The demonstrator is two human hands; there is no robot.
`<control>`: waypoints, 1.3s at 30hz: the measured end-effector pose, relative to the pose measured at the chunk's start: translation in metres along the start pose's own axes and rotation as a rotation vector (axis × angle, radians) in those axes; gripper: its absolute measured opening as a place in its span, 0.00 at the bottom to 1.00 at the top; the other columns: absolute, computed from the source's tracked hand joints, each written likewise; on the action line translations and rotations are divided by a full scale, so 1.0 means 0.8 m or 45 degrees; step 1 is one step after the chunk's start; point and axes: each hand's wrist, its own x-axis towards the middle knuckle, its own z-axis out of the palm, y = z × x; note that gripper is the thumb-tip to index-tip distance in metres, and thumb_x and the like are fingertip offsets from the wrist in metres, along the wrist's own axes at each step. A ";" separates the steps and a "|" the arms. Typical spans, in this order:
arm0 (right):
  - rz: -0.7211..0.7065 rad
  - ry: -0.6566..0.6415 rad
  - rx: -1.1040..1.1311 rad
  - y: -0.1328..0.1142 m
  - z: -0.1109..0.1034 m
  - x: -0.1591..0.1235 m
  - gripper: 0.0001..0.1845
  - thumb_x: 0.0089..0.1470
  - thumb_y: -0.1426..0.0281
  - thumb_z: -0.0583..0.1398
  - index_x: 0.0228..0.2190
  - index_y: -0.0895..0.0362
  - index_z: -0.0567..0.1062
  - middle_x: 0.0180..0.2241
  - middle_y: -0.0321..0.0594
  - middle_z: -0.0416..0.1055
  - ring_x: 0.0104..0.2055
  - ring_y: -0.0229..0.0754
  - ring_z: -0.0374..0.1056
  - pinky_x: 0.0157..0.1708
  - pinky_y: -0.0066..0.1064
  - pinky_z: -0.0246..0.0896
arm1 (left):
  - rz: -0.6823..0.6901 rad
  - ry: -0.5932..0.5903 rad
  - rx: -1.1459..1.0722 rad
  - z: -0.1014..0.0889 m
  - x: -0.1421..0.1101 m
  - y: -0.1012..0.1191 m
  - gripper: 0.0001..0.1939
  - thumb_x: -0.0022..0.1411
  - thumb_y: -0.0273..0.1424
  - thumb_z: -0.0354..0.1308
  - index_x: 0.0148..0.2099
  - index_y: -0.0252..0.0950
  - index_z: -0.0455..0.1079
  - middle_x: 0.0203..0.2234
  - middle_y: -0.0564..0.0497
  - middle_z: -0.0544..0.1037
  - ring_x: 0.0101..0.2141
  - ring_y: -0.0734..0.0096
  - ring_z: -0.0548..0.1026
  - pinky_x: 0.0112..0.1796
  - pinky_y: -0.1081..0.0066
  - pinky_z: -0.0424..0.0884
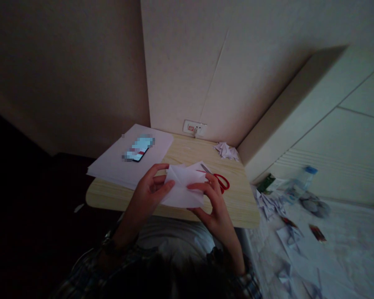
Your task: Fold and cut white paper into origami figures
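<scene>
A creased sheet of white paper [182,193], roughly square, is held up between both hands over the near side of the small wooden table [236,207]. My left hand [151,185] pinches its left edge, with the thumb lying on the face of the sheet. On the other side, my right hand [212,197] grips the right part, its fingers on the face and its thumb at the lower edge. Red-handled scissors [221,182] lie on the table just beyond my right hand. Another piece of paper shows partly behind the held sheet.
A stack of white paper [115,162] lies at the table's left, with a lit phone [140,148] on it. Folded paper pieces [226,151] sit at the back right corner. A wall socket [194,128] is behind. Right of the table are a plastic bottle [303,180] and more folded papers [269,205].
</scene>
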 end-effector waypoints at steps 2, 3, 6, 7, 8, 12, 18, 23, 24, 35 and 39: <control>-0.060 0.065 0.010 0.002 0.002 0.002 0.14 0.52 0.72 0.65 0.42 0.49 0.74 0.56 0.43 0.60 0.61 0.52 0.58 0.56 0.43 0.61 | 0.050 -0.009 -0.015 0.001 -0.001 0.000 0.27 0.52 0.35 0.66 0.53 0.36 0.64 0.29 0.51 0.83 0.26 0.68 0.79 0.26 0.76 0.72; -0.084 0.096 0.022 0.003 0.002 0.003 0.13 0.52 0.73 0.64 0.41 0.49 0.75 0.56 0.43 0.60 0.59 0.51 0.59 0.55 0.42 0.62 | 0.079 -0.017 -0.018 0.001 -0.002 0.001 0.29 0.53 0.34 0.65 0.56 0.37 0.63 0.29 0.52 0.83 0.26 0.69 0.79 0.27 0.76 0.72; -0.122 0.168 0.068 0.006 0.002 0.006 0.10 0.54 0.76 0.62 0.37 0.50 0.76 0.56 0.42 0.61 0.56 0.49 0.62 0.52 0.41 0.63 | 0.133 -0.031 0.024 0.000 -0.004 0.002 0.29 0.56 0.33 0.63 0.60 0.40 0.63 0.31 0.53 0.83 0.28 0.70 0.79 0.28 0.77 0.71; -0.123 0.188 0.081 0.007 0.001 0.006 0.09 0.54 0.76 0.61 0.36 0.50 0.76 0.55 0.41 0.62 0.56 0.49 0.62 0.52 0.41 0.63 | 0.154 -0.031 0.075 0.000 -0.005 0.003 0.26 0.57 0.33 0.62 0.58 0.39 0.66 0.31 0.52 0.82 0.29 0.69 0.78 0.28 0.77 0.71; -0.119 0.203 0.091 0.007 0.001 0.007 0.08 0.54 0.76 0.61 0.35 0.50 0.76 0.54 0.41 0.63 0.56 0.49 0.62 0.51 0.41 0.63 | 0.182 -0.031 0.141 -0.001 -0.005 0.003 0.21 0.58 0.33 0.61 0.54 0.38 0.70 0.32 0.52 0.82 0.30 0.69 0.78 0.29 0.76 0.70; -0.099 0.288 0.138 0.010 0.001 0.006 0.06 0.55 0.74 0.62 0.33 0.50 0.77 0.51 0.41 0.66 0.55 0.50 0.63 0.50 0.41 0.63 | 0.340 -0.069 0.337 -0.004 -0.005 0.003 0.09 0.61 0.33 0.58 0.41 0.36 0.78 0.37 0.49 0.81 0.35 0.66 0.76 0.34 0.74 0.70; -0.071 0.343 0.250 0.015 0.000 0.002 0.06 0.56 0.74 0.62 0.33 0.50 0.77 0.50 0.40 0.66 0.55 0.47 0.64 0.54 0.41 0.58 | 0.363 -0.394 0.062 -0.013 -0.004 -0.006 0.17 0.62 0.37 0.60 0.53 0.39 0.74 0.49 0.45 0.78 0.46 0.60 0.76 0.45 0.70 0.70; -0.058 0.345 0.295 0.017 -0.001 0.001 0.06 0.56 0.73 0.62 0.33 0.49 0.77 0.50 0.40 0.66 0.55 0.47 0.63 0.55 0.42 0.56 | 0.276 -0.700 -0.133 -0.021 -0.006 -0.010 0.28 0.59 0.31 0.64 0.61 0.43 0.67 0.60 0.45 0.70 0.56 0.55 0.71 0.54 0.64 0.67; -0.048 0.343 0.302 0.017 -0.001 0.001 0.06 0.56 0.73 0.62 0.33 0.49 0.78 0.50 0.39 0.66 0.55 0.47 0.63 0.54 0.42 0.57 | 0.291 -0.715 -0.119 -0.021 -0.007 -0.010 0.28 0.59 0.30 0.64 0.61 0.44 0.67 0.61 0.46 0.69 0.58 0.55 0.69 0.56 0.63 0.65; -0.036 0.323 0.324 0.013 0.001 0.000 0.05 0.57 0.71 0.62 0.35 0.48 0.78 0.50 0.38 0.67 0.57 0.47 0.61 0.58 0.43 0.54 | 0.216 -0.245 0.121 -0.009 -0.004 0.000 0.13 0.58 0.34 0.62 0.46 0.40 0.79 0.47 0.47 0.82 0.46 0.57 0.79 0.45 0.69 0.75; -0.010 0.342 0.312 0.013 0.002 0.001 0.03 0.58 0.69 0.62 0.35 0.50 0.77 0.51 0.40 0.67 0.56 0.48 0.62 0.57 0.45 0.55 | 0.129 -0.208 0.143 -0.007 -0.005 0.005 0.12 0.55 0.33 0.64 0.43 0.39 0.79 0.44 0.47 0.83 0.43 0.58 0.80 0.41 0.71 0.76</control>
